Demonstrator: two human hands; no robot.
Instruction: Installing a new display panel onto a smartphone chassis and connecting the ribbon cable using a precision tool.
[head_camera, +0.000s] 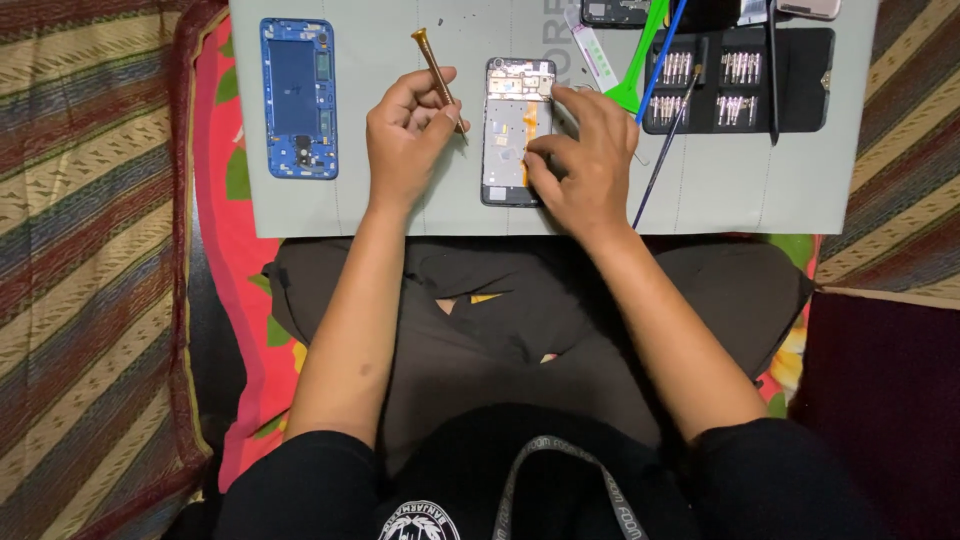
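Down on the grey mat (700, 190), the left hand (405, 140) curls around a copper-coloured screwdriver (436, 68), pinching its shaft. Beside it the right hand (585, 160) presses bent fingertips onto an opened phone (508, 135) lying flat between both hands. A blue phone frame (298, 98) lies well apart, further left.

— Any packages or labels on the mat?
— One black case (790, 80), open at the top right, held rows of silver bits. A narrow white label strip (598, 55) with a green patch lay left of it.
— Screens?
— None that I could tell.
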